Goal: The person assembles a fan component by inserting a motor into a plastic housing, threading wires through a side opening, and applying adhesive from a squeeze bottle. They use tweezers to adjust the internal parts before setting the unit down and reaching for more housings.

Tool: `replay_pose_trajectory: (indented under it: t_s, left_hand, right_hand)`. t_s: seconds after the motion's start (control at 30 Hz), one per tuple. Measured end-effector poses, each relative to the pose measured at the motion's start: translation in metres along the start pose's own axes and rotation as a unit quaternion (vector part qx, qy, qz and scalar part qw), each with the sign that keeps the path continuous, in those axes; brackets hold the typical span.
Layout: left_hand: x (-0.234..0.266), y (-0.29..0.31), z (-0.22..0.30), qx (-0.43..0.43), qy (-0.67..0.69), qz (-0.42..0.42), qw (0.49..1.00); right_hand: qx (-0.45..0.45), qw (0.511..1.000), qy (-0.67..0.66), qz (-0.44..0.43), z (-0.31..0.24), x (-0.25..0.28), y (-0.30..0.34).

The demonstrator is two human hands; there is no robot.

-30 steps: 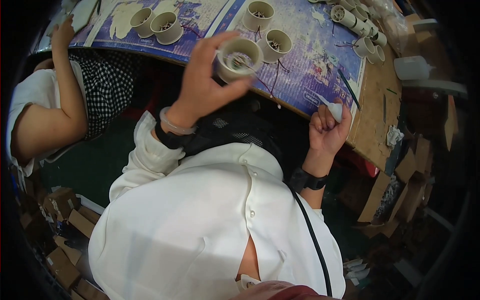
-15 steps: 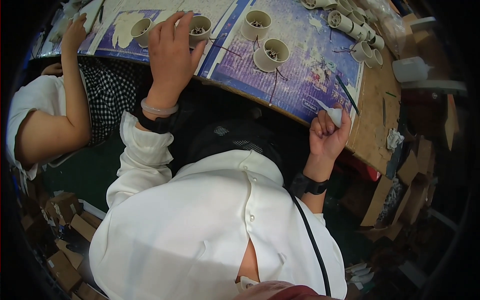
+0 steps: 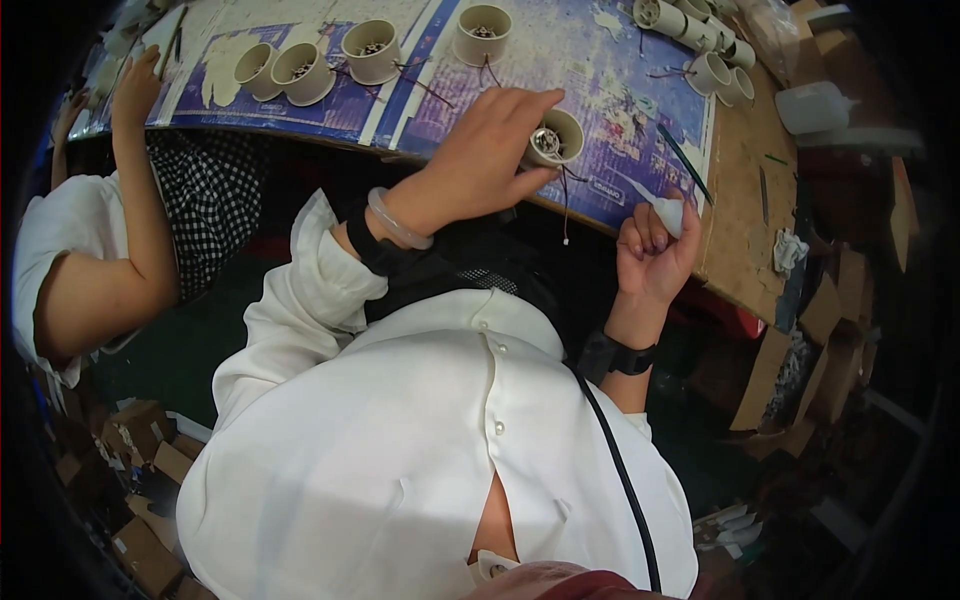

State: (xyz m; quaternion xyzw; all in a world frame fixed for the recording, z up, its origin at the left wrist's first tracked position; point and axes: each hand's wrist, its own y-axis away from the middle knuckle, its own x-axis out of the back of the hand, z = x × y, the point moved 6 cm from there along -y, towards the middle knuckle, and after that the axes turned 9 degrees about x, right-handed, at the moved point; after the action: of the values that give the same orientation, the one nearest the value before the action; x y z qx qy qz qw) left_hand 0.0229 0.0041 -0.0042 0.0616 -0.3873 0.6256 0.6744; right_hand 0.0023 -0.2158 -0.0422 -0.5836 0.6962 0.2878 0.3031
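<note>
Cup (image 3: 568,140) and white bottle (image 3: 668,214)
Our left fingers (image 3: 540,101) grip the cup at 1 o'clock; right fingers (image 3: 656,241) hold the bottle at 2.

Can't see all of the near cup (image 3: 570,130), partly behind the left hand (image 3: 485,150), or make out the bits (image 3: 547,142) inside. Can't see all the white pointy thing (image 3: 667,213), tucked in the right hand (image 3: 655,248).
</note>
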Motion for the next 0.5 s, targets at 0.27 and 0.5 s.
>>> replay_pose_trajectory:
  t_s: [0.27,0.5]
  left_hand:
    - [0.002,0.014,-0.010,0.126,0.189,-0.015,0.974]
    - [0.008,0.019,-0.009,0.112,0.368,0.003,0.923]
  right_hand:
    - [0.020,1.000,0.017,-0.002,-0.006,-0.001,0.002]
    - [0.069,0.989,0.127,0.026,-0.010,-0.005,0.006]
